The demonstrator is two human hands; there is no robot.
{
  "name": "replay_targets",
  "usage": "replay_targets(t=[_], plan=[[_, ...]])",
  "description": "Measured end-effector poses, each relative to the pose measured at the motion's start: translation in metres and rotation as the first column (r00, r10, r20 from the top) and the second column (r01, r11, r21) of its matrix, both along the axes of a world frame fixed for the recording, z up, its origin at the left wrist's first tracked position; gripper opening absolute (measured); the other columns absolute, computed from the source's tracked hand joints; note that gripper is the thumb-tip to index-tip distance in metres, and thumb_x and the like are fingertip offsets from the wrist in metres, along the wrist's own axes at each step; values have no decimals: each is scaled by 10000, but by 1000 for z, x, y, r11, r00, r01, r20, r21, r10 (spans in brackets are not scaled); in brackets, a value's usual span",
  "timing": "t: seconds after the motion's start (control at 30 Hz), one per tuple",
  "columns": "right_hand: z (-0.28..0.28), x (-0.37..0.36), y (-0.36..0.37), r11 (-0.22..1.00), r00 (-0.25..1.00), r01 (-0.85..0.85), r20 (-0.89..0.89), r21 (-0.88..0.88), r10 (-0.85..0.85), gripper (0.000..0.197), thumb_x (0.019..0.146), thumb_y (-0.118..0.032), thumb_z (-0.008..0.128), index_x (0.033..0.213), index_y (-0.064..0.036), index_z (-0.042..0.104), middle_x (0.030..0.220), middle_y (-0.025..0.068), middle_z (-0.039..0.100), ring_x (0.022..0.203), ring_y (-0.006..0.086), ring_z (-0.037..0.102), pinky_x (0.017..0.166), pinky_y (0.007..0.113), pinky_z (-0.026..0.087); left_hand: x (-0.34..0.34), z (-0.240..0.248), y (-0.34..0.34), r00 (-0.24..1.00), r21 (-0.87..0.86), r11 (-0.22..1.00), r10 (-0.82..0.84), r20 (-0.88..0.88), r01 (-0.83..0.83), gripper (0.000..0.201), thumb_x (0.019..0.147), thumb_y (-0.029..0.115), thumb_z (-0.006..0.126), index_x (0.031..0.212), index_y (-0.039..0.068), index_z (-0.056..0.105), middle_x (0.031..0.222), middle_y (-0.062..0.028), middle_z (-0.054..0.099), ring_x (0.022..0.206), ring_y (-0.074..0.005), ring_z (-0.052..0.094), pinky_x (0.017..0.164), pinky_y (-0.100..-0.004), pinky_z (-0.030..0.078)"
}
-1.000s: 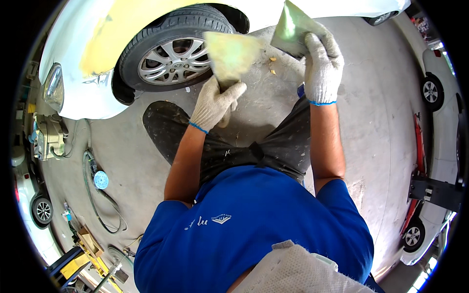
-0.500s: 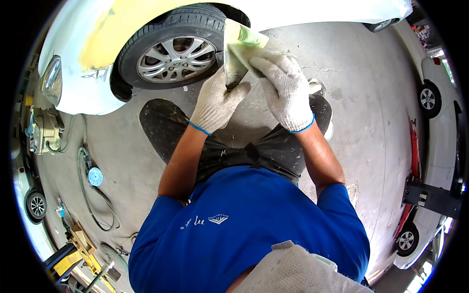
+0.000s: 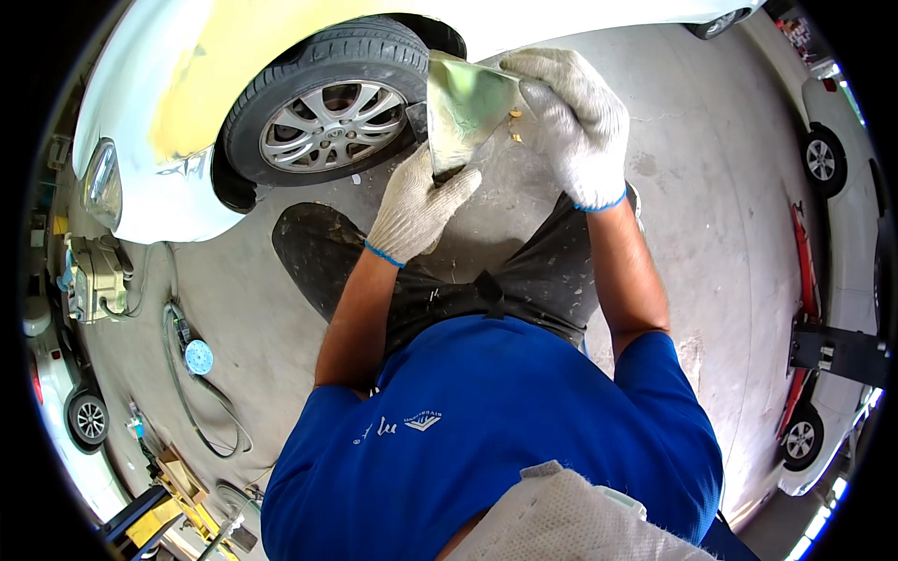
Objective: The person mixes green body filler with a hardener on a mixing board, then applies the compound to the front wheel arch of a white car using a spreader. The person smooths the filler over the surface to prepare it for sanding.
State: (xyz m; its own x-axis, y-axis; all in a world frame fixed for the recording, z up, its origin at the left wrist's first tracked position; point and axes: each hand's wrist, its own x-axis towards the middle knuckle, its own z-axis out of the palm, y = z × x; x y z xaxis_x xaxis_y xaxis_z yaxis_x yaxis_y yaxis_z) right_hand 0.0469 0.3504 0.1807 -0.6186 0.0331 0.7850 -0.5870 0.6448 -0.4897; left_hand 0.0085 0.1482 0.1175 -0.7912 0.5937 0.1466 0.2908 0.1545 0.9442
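My left hand (image 3: 421, 206), in a white knit glove with a blue cuff, is closed on the lower end of a flat mixing board (image 3: 440, 145). Green and pale yellow filler paste (image 3: 472, 91) is smeared across its face. My right hand (image 3: 585, 122), gloved alike, has its fingers curled beside the board's upper right corner. It grips a thin greyish putty spreader (image 3: 494, 140), blurred and partly hidden by the fingers. Two small yellow bits (image 3: 514, 115) show next to the spreader; whether they are on it or on the floor I cannot tell.
Ahead on the left is a white car fender (image 3: 201, 84) with a yellowish patch, above a wheel (image 3: 332, 126). A hose with a blue-disc sander (image 3: 198, 357) lies on the floor at left, near a boxy machine (image 3: 98, 276). Another white car (image 3: 842, 271) stands at right.
My right hand has moved right and slightly up, away from the board with the spreader. The board's paste-covered face has turned more into sight. My left hand keeps its grip.
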Motion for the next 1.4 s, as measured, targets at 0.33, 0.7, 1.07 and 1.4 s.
replay_targets(t=[0.33,0.7,1.07,1.4], plan=[[-30,-1,7,969,978,162,-159,187,-132,361,793,112,588,1107,-19,709,1056,167,694,924,293,691,822,346,563,-6,4,-2,997,-20,998,64,-31,-64,333,896,115,672,1198,-14,612,897,-116,690,726,-154,625,691,-312,508],[-16,12,-21,971,990,119,55,205,-133,295,864,56,562,1104,-20,715,1059,163,698,948,290,688,848,365,545,-3,5,5,992,-10,998,60,-110,-61,301,896,114,679,1155,-20,605,876,-129,677,720,-169,612,702,-318,510],[-18,-14,16,913,945,309,21,265,-326,251,838,35,599,1037,-45,731,937,120,690,839,265,678,780,352,559,3,15,-1,992,-33,999,46,116,-43,274,883,107,693,1119,-19,632,818,-64,664,704,-108,583,670,-287,495],[-19,17,-14,959,978,209,-46,189,-204,378,733,19,674,1101,-61,699,993,121,694,927,295,679,809,372,570,-4,12,1,999,-97,995,38,35,-34,257,883,127,659,1101,-6,625,810,-96,659,668,-154,580,643,-335,487]])
